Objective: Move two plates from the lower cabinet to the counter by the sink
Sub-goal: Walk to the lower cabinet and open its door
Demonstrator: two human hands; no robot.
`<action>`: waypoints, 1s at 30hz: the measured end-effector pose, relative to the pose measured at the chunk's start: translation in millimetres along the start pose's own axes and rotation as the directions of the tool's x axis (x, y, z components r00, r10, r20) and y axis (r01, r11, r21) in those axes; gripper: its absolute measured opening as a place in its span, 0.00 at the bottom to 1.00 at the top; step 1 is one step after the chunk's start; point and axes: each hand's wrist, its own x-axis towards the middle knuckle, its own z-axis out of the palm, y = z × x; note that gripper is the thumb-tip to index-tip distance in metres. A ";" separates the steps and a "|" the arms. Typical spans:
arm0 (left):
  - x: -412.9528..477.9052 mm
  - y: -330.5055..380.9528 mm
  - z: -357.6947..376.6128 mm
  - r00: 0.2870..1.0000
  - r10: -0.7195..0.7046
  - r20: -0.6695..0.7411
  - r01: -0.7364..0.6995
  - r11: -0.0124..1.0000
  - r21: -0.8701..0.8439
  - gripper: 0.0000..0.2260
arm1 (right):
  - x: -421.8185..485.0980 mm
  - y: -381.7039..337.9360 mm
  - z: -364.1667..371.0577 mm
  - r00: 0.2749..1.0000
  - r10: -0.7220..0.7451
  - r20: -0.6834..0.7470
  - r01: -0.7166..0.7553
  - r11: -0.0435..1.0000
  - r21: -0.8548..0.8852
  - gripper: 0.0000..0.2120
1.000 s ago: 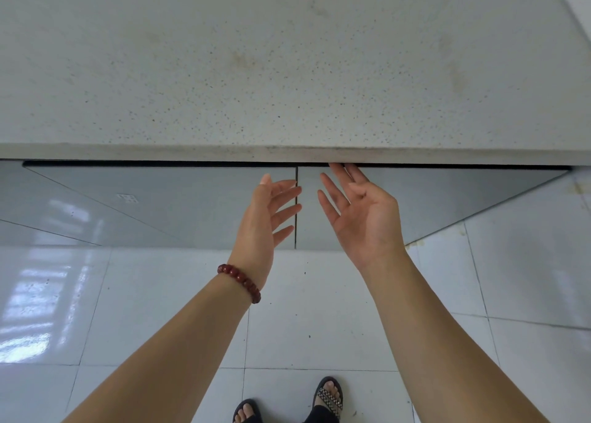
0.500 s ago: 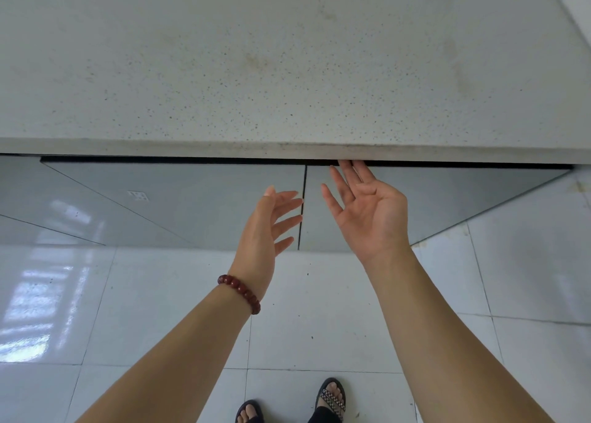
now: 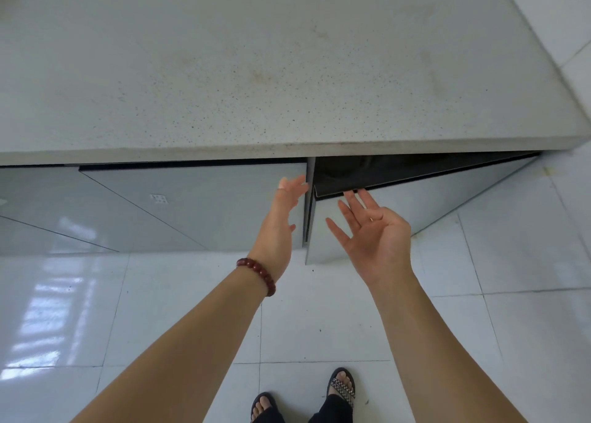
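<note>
**Opening the lower cabinet, plates not yet in sight**

Standing on pale floor tiles point(image 3: 192, 310), a person in dark sandals point(image 3: 342, 387) reaches both bare forearms forward and down. A red bead bracelet point(image 3: 257, 274) circles the left wrist. The left hand point(image 3: 281, 218) is turned edge-on, fingers loosely spread and empty, its fingertips near the seam between two glossy grey doors. The right hand point(image 3: 374, 234) is palm-up and wide open, holding nothing, its longest fingertips at or just under the top lip of the right cabinet door point(image 3: 415, 205), which stands ajar. The left cabinet door point(image 3: 192, 205) is shut.

Beyond the gap, the cabinet interior point(image 3: 399, 167) is dark; a faint curved shape shows, but whether it is a plate cannot be told. So the plates lie hidden, presumably inside.

Above all this stretches the speckled tabletop point(image 3: 287, 71), bare in view; no sink is visible.

Judging by the task, plates are likely rigid, smooth, breakable and fairly heavy when stacked. They would be best gripped at opposite rims, thumbs on top and fingers beneath.
</note>
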 end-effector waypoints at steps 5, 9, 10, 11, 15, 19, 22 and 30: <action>-10.9 0.4 13.3 0.986 -0.095 0.134 0.077 0.988 0.135 0.35 | -26.6 1.9 -11.3 0.996 -0.001 -0.094 -0.001 1.000 -0.015 0.19; -18.6 -7.4 13.8 0.980 -0.127 0.154 0.101 0.981 0.169 0.39 | -42.8 3.5 -11.1 0.989 -0.027 -0.146 0.012 0.995 -0.101 0.22; -20.3 -8.2 14.5 0.978 -0.136 0.158 0.109 0.980 0.168 0.40 | -47.2 4.3 -10.9 0.988 -0.033 -0.154 0.012 0.991 -0.132 0.22; -21.9 -8.7 15.2 0.976 -0.144 0.163 0.116 0.978 0.171 0.40 | -51.9 5.3 -11.0 0.986 -0.040 -0.163 0.013 0.987 -0.162 0.22; -25.1 -9.4 17.6 0.969 -0.176 0.176 0.142 0.972 0.186 0.41 | -73.0 13.0 -13.2 0.980 -0.066 -0.190 0.017 0.968 -0.251 0.19; -29.1 -13.8 18.7 0.958 -0.216 0.190 0.177 0.963 0.202 0.35 | -93.2 19.1 -15.0 0.976 -0.082 -0.200 0.029 0.967 -0.252 0.19; -41.0 -19.2 22.1 0.943 -0.244 0.228 0.187 0.952 0.244 0.40 | -108.3 20.6 -17.0 0.970 -0.112 -0.217 0.047 0.958 -0.282 0.18; -70.3 -38.5 40.6 0.896 -0.317 0.311 0.225 0.928 0.297 0.45 | -147.3 15.0 -34.8 0.948 -0.137 -0.287 0.054 0.958 -0.281 0.21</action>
